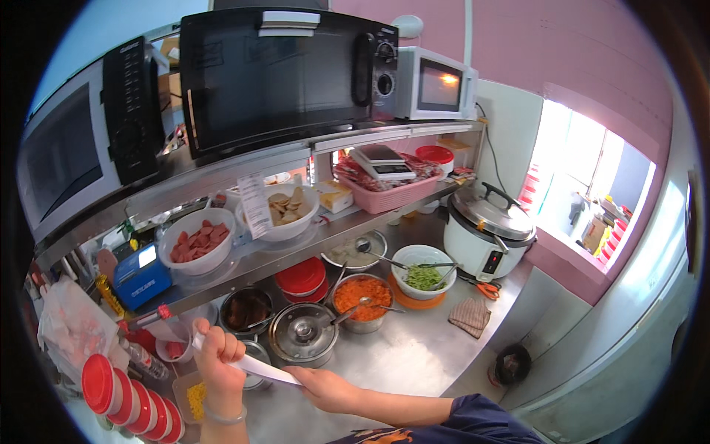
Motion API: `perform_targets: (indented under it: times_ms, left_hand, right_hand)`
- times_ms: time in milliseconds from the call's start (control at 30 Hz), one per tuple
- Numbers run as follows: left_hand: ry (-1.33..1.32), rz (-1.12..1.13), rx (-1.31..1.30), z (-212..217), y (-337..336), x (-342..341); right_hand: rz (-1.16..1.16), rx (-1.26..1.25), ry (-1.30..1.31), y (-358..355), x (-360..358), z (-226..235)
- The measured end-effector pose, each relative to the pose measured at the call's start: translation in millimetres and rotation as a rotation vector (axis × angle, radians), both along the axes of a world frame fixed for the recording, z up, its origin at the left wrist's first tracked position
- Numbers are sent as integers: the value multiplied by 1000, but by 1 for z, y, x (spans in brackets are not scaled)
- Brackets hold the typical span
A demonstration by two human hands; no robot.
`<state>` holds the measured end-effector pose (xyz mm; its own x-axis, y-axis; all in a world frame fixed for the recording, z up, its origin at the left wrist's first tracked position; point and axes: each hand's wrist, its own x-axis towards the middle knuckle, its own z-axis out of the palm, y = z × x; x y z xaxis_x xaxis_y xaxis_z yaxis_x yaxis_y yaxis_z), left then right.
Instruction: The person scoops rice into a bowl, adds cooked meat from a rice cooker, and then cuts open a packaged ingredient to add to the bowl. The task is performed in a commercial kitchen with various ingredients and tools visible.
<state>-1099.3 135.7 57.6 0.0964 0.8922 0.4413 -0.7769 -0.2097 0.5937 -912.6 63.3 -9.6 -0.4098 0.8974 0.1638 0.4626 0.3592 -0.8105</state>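
A big black microwave is standing up high between a silver-and-black microwave and a small white microwave. On the steel shelf below, a blue device is sitting beside a bowl of reddish slices, while a pink basket is bearing a scale. Down on the counter — shiny and crowded — a lidded pot is standing next to a pan of orange shreds, with a bowl of green shreds near it. Farther right, orange-handled scissors are lying in front of a rice cooker, and a striped cloth is lying near the edge. Red-lidded tubs are leaning together at lower left.
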Motion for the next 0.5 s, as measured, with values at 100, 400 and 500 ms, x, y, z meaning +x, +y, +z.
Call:
perform_targets:
  times_ms: [100, 400, 500]
  left_hand:
    - [16, 1, 3, 1, -2, 12]
    - [-232, 121, -83, 27, 57, 10]
    - [247, 437, -19, 36, 124, 36]
  right_hand:
    - [-31, -12, -45, -1, 12, 1]
    - [-64, -57, -46, 8, 92, -31]
    - [-85, -196, 108, 2, 138, -43]
